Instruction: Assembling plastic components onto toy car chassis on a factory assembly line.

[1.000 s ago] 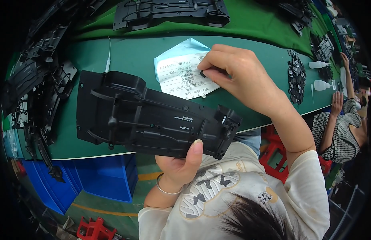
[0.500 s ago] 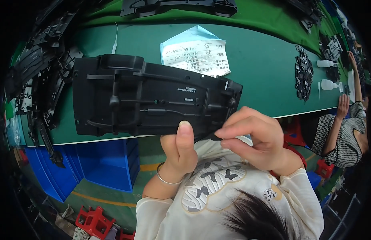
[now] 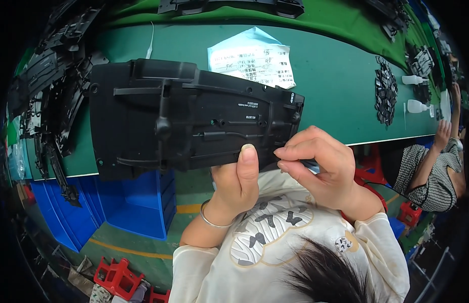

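Observation:
My left hand (image 3: 233, 183) grips a long black moulded plastic panel (image 3: 199, 113) by its lower edge, thumb on the upper face and the other fingers hidden beneath. The panel has raised ribs, small holes and light printing; it is tilted above the table's near edge. My right hand (image 3: 320, 164) is at the panel's narrow right end, thumb and forefinger drawn close in a pinch by its lower corner. Whatever is between those fingertips is too small and dark to make out.
On the green table (image 3: 335, 81) lie a paper sheet on a blue packet (image 3: 252, 58), a pile of small black parts (image 3: 385, 93) and white squeeze bottles (image 3: 417, 106). Black panels (image 3: 57, 91) are heaped left. Blue bins (image 3: 133, 207) stand below; a co-worker's hand (image 3: 441, 132) is at right.
The panel has tilted and come closer, its left part now larger in view. My left thumb has shifted right and up with it. My right hand's pinch has moved slightly up along the panel's end.

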The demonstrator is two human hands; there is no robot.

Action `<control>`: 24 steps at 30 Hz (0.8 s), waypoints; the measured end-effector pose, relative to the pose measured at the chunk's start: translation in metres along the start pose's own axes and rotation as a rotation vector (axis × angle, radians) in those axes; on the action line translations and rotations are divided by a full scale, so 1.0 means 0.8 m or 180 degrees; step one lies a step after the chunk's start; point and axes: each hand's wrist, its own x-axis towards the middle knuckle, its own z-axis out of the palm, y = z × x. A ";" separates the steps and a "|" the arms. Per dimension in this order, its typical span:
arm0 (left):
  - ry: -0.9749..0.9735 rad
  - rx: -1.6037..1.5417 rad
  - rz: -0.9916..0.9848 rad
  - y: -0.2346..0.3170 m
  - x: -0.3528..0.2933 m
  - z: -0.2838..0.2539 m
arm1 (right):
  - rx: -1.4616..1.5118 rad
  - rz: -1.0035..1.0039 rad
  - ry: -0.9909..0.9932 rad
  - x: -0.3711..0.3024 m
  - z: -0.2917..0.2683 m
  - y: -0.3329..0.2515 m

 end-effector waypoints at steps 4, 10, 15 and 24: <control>-0.0023 0.0037 0.0070 -0.001 0.000 0.000 | -0.0077 -0.0024 -0.0028 0.001 -0.001 -0.001; -0.0094 0.0264 0.0164 -0.003 -0.001 -0.003 | -0.0134 -0.0041 -0.0001 0.001 0.001 0.000; -0.0142 0.0521 0.0454 -0.005 0.001 -0.003 | -0.0250 -0.0168 -0.0050 0.003 0.000 -0.001; -0.0114 0.0824 0.0391 -0.003 -0.004 -0.005 | 0.0743 0.0742 -0.0101 0.001 -0.009 -0.005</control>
